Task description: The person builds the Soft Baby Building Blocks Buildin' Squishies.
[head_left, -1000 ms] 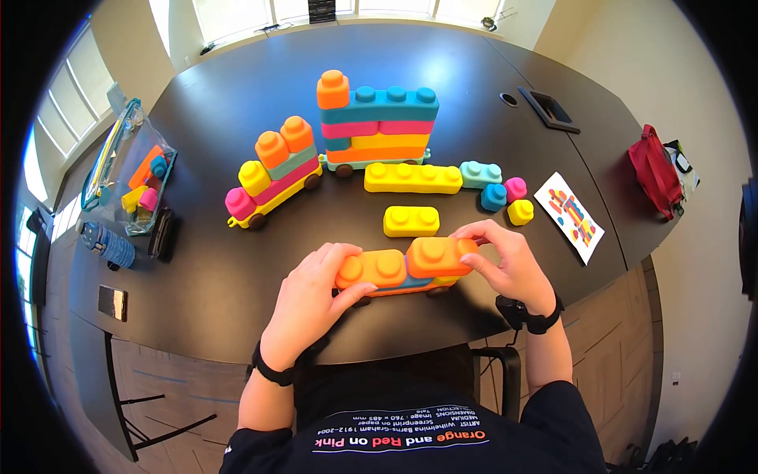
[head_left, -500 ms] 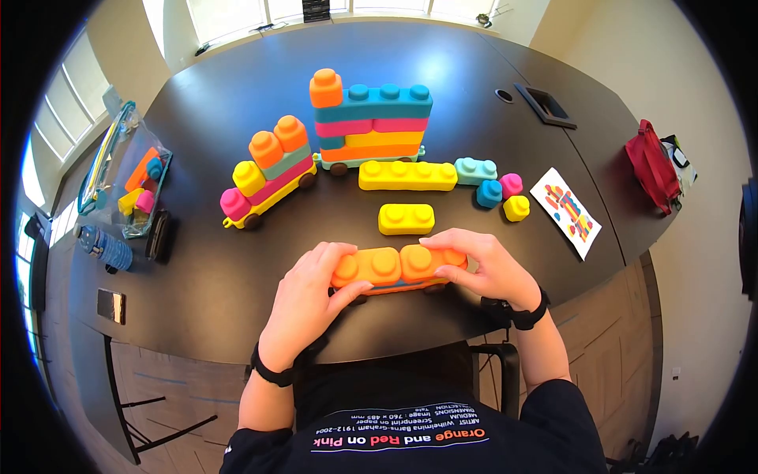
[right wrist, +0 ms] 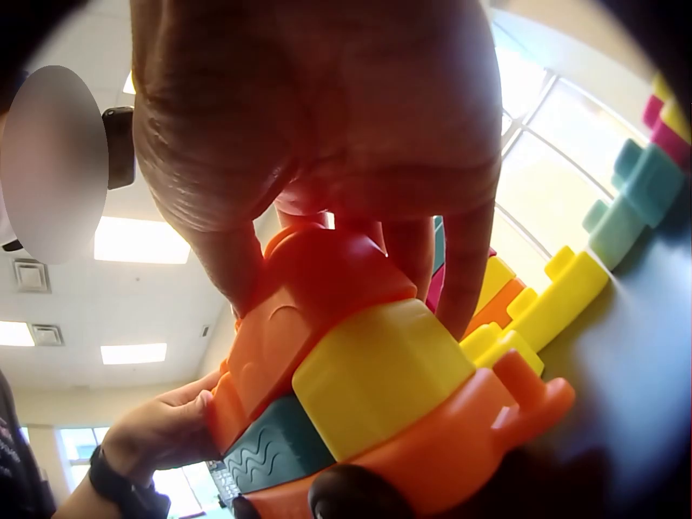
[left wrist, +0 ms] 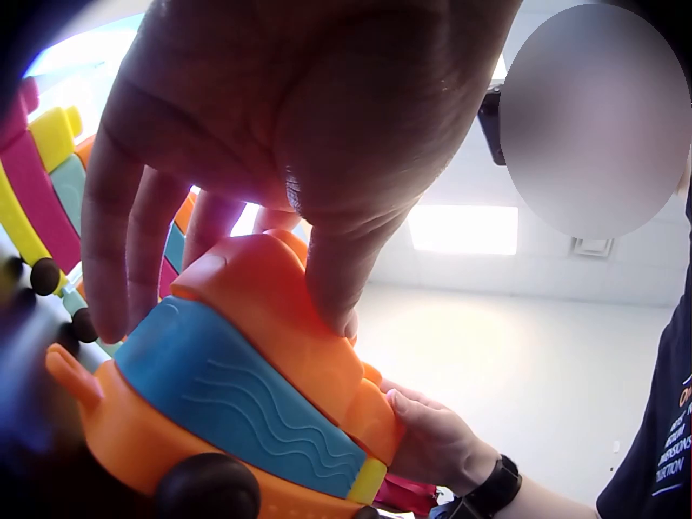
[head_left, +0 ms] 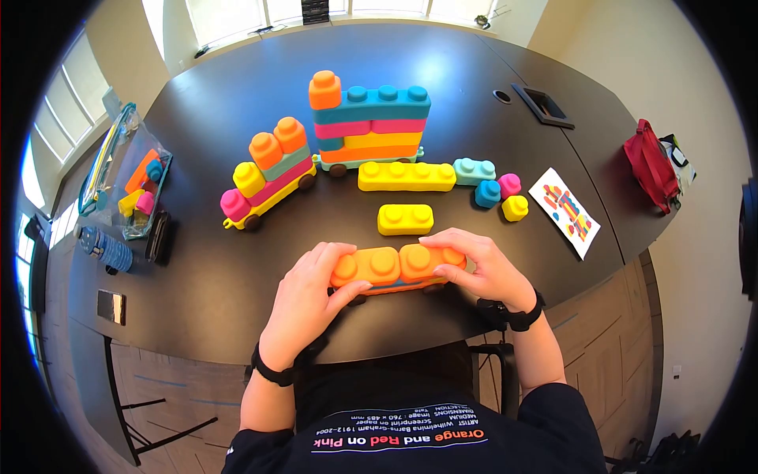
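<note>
At the near side of the table, my left hand (head_left: 306, 286) grips the left orange two-stud block (head_left: 369, 264), thumb on the near side and fingers across the far side. My right hand (head_left: 491, 270) holds the right orange block (head_left: 417, 259) the same way, its palm hiding that block's outer end. The two orange blocks sit end to end. Beneath them lie a blue block (left wrist: 233, 378) with wavy lines and a yellow block (right wrist: 381, 373), stacked on an orange wagon base (right wrist: 438, 460) with dark wheels.
Beyond the hands lie a yellow two-stud block (head_left: 405, 220), a long yellow block (head_left: 407, 177) and several small blocks. Two built wagons stand behind: one low (head_left: 272, 180), one tall (head_left: 371, 114). A picture card (head_left: 564, 213) lies right; a clear bag (head_left: 138, 174) and bottle (head_left: 105, 247) stand left.
My right hand has moved left and lowered its orange block level with the left one, covering the yellow below. The left hand keeps its grip. Little differs since half a second ago.
</note>
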Action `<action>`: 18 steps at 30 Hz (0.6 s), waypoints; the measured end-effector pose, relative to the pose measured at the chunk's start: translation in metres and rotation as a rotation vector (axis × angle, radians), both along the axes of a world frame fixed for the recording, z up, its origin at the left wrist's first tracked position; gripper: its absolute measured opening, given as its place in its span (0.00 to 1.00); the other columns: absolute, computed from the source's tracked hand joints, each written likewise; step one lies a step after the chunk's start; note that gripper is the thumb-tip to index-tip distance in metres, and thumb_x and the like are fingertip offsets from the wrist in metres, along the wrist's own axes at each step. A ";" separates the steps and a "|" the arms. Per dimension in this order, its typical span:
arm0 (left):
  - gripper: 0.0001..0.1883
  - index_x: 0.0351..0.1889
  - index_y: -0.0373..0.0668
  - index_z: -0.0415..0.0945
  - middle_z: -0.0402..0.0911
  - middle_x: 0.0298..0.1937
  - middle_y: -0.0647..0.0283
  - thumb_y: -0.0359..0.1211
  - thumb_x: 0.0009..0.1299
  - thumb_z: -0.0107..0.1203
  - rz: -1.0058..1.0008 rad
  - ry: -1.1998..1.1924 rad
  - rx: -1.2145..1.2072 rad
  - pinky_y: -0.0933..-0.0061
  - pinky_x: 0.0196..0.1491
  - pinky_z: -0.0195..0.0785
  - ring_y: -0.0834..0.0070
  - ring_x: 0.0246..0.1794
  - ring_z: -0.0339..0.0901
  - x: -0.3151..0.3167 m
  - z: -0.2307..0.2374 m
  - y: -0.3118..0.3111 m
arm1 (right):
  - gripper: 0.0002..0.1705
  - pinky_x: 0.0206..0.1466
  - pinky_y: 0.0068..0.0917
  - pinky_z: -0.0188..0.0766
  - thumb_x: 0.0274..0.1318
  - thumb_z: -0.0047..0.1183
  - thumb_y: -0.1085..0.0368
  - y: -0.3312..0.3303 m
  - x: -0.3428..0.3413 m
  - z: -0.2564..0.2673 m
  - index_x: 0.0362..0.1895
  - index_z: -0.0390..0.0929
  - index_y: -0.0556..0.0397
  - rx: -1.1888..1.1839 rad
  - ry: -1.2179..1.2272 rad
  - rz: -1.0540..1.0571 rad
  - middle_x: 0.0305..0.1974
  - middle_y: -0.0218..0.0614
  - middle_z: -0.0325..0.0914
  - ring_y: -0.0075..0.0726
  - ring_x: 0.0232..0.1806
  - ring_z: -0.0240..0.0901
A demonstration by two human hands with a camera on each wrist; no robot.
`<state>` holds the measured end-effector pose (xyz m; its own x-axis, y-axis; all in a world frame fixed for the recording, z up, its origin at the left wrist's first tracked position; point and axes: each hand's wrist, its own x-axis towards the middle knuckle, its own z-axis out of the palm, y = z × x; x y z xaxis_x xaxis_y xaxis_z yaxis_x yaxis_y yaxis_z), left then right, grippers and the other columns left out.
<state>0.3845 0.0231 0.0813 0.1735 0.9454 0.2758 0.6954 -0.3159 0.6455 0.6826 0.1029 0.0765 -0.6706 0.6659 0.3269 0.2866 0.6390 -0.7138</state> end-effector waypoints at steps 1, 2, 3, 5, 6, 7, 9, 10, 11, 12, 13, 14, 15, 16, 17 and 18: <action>0.24 0.58 0.38 0.77 0.83 0.52 0.52 0.38 0.69 0.72 -0.001 -0.002 0.006 0.60 0.55 0.77 0.50 0.52 0.83 0.000 0.000 0.000 | 0.22 0.58 0.38 0.78 0.65 0.65 0.67 0.000 0.000 0.000 0.62 0.81 0.54 0.003 -0.001 0.001 0.52 0.45 0.84 0.52 0.52 0.83; 0.24 0.58 0.38 0.77 0.83 0.52 0.52 0.38 0.69 0.72 0.001 -0.001 0.006 0.60 0.55 0.77 0.50 0.52 0.83 0.000 -0.001 0.000 | 0.22 0.58 0.38 0.78 0.65 0.65 0.67 0.000 0.000 0.000 0.62 0.81 0.54 0.007 -0.001 0.001 0.52 0.45 0.84 0.52 0.52 0.83; 0.24 0.58 0.38 0.77 0.83 0.52 0.52 0.38 0.69 0.72 0.001 -0.001 0.005 0.60 0.55 0.77 0.50 0.52 0.83 0.000 -0.001 0.000 | 0.22 0.58 0.38 0.78 0.65 0.65 0.67 0.001 0.001 0.000 0.62 0.81 0.54 0.008 -0.002 0.002 0.52 0.45 0.84 0.52 0.52 0.83; 0.24 0.58 0.38 0.77 0.83 0.52 0.52 0.38 0.69 0.72 0.001 -0.001 0.005 0.60 0.55 0.77 0.51 0.52 0.83 0.000 0.000 0.000 | 0.22 0.58 0.38 0.78 0.65 0.65 0.66 0.002 0.001 0.001 0.62 0.81 0.54 0.010 -0.011 0.012 0.52 0.45 0.84 0.52 0.52 0.83; 0.24 0.58 0.38 0.77 0.83 0.52 0.51 0.38 0.69 0.72 0.003 -0.001 0.001 0.60 0.55 0.77 0.51 0.52 0.83 0.000 0.000 0.000 | 0.22 0.58 0.38 0.78 0.65 0.65 0.66 0.002 0.001 0.001 0.62 0.81 0.54 0.013 -0.011 0.013 0.52 0.45 0.84 0.52 0.52 0.83; 0.24 0.58 0.38 0.77 0.83 0.51 0.51 0.38 0.69 0.72 0.005 -0.002 -0.003 0.60 0.55 0.77 0.50 0.52 0.83 0.000 0.001 0.000 | 0.23 0.58 0.38 0.78 0.65 0.66 0.66 0.002 0.001 0.002 0.63 0.81 0.53 0.010 -0.017 0.013 0.51 0.45 0.84 0.53 0.52 0.83; 0.24 0.58 0.38 0.77 0.83 0.51 0.51 0.39 0.69 0.72 0.005 -0.007 -0.002 0.60 0.55 0.77 0.50 0.52 0.83 0.000 0.001 0.000 | 0.23 0.58 0.38 0.78 0.65 0.66 0.65 0.003 0.001 0.004 0.63 0.82 0.53 0.009 -0.023 0.015 0.51 0.45 0.84 0.53 0.52 0.83; 0.24 0.58 0.38 0.77 0.84 0.51 0.51 0.39 0.69 0.72 0.005 -0.012 -0.003 0.60 0.54 0.77 0.50 0.52 0.83 0.000 0.000 0.000 | 0.23 0.58 0.38 0.78 0.65 0.66 0.65 0.003 0.001 0.005 0.63 0.81 0.53 0.003 -0.043 0.023 0.51 0.45 0.84 0.53 0.52 0.83; 0.24 0.58 0.38 0.77 0.84 0.51 0.51 0.39 0.69 0.72 0.006 -0.012 -0.002 0.60 0.54 0.77 0.50 0.52 0.83 0.000 0.000 0.000 | 0.23 0.58 0.38 0.78 0.65 0.66 0.64 0.005 0.002 0.005 0.63 0.81 0.53 -0.004 -0.064 0.031 0.52 0.45 0.85 0.53 0.53 0.83; 0.24 0.58 0.38 0.77 0.83 0.51 0.51 0.39 0.69 0.71 0.004 -0.010 0.000 0.60 0.54 0.77 0.50 0.52 0.83 0.000 0.000 0.000 | 0.23 0.58 0.38 0.78 0.65 0.66 0.64 0.008 0.003 0.007 0.63 0.81 0.53 -0.002 -0.064 0.032 0.52 0.45 0.85 0.53 0.53 0.83; 0.25 0.58 0.38 0.77 0.83 0.51 0.51 0.39 0.69 0.71 0.003 -0.008 0.001 0.60 0.54 0.77 0.50 0.52 0.83 0.000 0.000 0.000 | 0.22 0.57 0.37 0.78 0.67 0.65 0.64 0.013 0.006 0.011 0.62 0.82 0.54 -0.045 -0.065 0.084 0.51 0.43 0.85 0.48 0.52 0.83; 0.25 0.58 0.38 0.77 0.83 0.51 0.51 0.39 0.69 0.71 0.005 -0.007 0.002 0.60 0.54 0.77 0.50 0.52 0.83 0.000 0.000 0.000 | 0.20 0.56 0.36 0.78 0.68 0.64 0.63 0.020 0.009 0.014 0.61 0.82 0.55 -0.088 -0.067 0.136 0.50 0.41 0.86 0.44 0.51 0.84; 0.25 0.58 0.39 0.77 0.83 0.51 0.51 0.40 0.70 0.71 0.002 -0.013 0.001 0.60 0.54 0.77 0.50 0.52 0.82 0.001 -0.001 0.001 | 0.19 0.56 0.35 0.78 0.69 0.62 0.62 0.032 0.015 0.012 0.60 0.83 0.56 -0.171 -0.078 0.147 0.49 0.39 0.87 0.39 0.50 0.83; 0.25 0.59 0.39 0.77 0.83 0.51 0.51 0.40 0.70 0.71 -0.002 -0.018 -0.001 0.60 0.54 0.77 0.50 0.52 0.82 0.001 -0.001 0.001 | 0.18 0.55 0.33 0.77 0.71 0.61 0.62 0.044 0.018 0.010 0.58 0.84 0.57 -0.255 -0.089 0.157 0.48 0.37 0.87 0.34 0.49 0.82; 0.25 0.59 0.39 0.77 0.83 0.51 0.51 0.40 0.70 0.71 -0.001 -0.017 -0.001 0.60 0.54 0.77 0.50 0.52 0.82 0.001 -0.002 0.001 | 0.17 0.54 0.30 0.77 0.73 0.59 0.60 0.050 0.016 0.008 0.55 0.85 0.58 -0.253 -0.045 0.069 0.46 0.34 0.87 0.27 0.48 0.80; 0.25 0.58 0.39 0.77 0.84 0.51 0.51 0.40 0.70 0.72 0.000 -0.022 -0.008 0.60 0.54 0.77 0.50 0.52 0.82 0.001 -0.002 0.001 | 0.17 0.55 0.32 0.78 0.70 0.62 0.59 0.054 0.009 0.009 0.54 0.85 0.59 -0.228 -0.065 -0.065 0.47 0.39 0.87 0.34 0.49 0.83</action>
<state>0.3851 0.0240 0.0797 0.1678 0.9475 0.2724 0.6807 -0.3112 0.6632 0.6911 0.1571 0.0853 -0.6385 0.7601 0.1207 0.3717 0.4419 -0.8164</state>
